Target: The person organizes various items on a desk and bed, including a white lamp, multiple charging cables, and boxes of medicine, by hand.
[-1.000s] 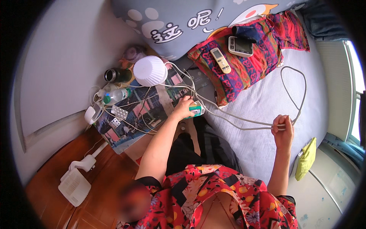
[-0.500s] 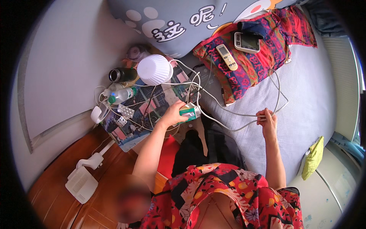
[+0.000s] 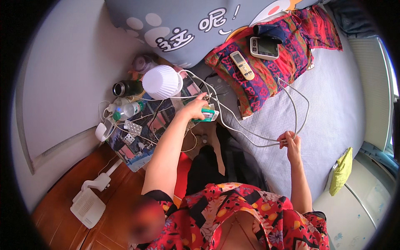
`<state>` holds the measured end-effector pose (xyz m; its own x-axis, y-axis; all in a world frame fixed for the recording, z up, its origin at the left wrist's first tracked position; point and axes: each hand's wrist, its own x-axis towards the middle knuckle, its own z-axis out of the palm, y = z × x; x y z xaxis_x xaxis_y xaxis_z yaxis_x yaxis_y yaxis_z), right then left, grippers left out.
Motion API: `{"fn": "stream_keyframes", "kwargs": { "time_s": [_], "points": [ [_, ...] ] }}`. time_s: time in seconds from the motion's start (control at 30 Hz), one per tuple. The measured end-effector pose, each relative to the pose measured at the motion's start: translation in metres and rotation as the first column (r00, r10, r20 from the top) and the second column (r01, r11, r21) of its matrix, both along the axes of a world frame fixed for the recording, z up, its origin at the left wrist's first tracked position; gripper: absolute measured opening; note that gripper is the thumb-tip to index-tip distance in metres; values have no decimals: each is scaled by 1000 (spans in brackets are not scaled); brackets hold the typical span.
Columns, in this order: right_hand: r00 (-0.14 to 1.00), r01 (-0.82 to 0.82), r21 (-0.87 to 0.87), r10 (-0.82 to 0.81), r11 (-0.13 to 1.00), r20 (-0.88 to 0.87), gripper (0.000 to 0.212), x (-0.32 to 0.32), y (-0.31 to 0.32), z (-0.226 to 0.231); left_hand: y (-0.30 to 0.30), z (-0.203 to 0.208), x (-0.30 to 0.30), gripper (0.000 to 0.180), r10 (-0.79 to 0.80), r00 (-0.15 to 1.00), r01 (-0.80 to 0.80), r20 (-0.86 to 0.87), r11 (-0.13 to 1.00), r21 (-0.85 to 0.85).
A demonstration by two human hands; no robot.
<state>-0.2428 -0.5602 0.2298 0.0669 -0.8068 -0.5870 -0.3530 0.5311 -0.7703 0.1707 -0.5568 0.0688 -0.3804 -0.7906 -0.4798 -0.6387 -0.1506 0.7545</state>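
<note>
My left hand [image 3: 195, 108] reaches over the near right part of a small table and is closed around a small green and white box [image 3: 207, 115]. Its upper fingers touch the tangle of white cable [image 3: 233, 118] just beyond the box; whether they also grip the cable is unclear. My right hand [image 3: 290, 143], above the bed, is closed on the same cable, pinching it in its fingers. From there a long loop of cable rises toward the patterned pillow [image 3: 266, 71], and two strands run left to the tangle.
On the table [image 3: 134, 160] stand a white ribbed lamp [image 3: 161, 82], a dark flask [image 3: 129, 88], a clear bottle [image 3: 132, 108], blister packs [image 3: 133, 128] and wires. A remote [image 3: 242, 66] and blood pressure monitor [image 3: 264, 48] lie on the pillow. A white device [image 3: 88, 208] sits lower left.
My left hand and the green box have moved away from me, toward the cable tangle. My right hand has come slightly nearer with the cable. The whole view has shifted a little.
</note>
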Motion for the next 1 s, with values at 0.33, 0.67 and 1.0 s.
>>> {"fn": "stream_keyframes", "kwargs": {
  "time_s": [0.33, 0.67, 1.0],
  "points": [
    [999, 40, -18, -40, 999, 14, 40, -2, 3, 10, -9, 9, -22, 47, -63, 996, 65, 60, 998, -28],
    [997, 76, 54, -76, 996, -11, 35, 30, 11, -49, 55, 175, 27, 55, 407, 798, -257, -444, 897, 359],
    [986, 41, -56, -49, 998, -158, 34, 47, 7, -79, 123, 245, 94, 49, 206, 914, -103, -348, 951, 292]
  ]
}}
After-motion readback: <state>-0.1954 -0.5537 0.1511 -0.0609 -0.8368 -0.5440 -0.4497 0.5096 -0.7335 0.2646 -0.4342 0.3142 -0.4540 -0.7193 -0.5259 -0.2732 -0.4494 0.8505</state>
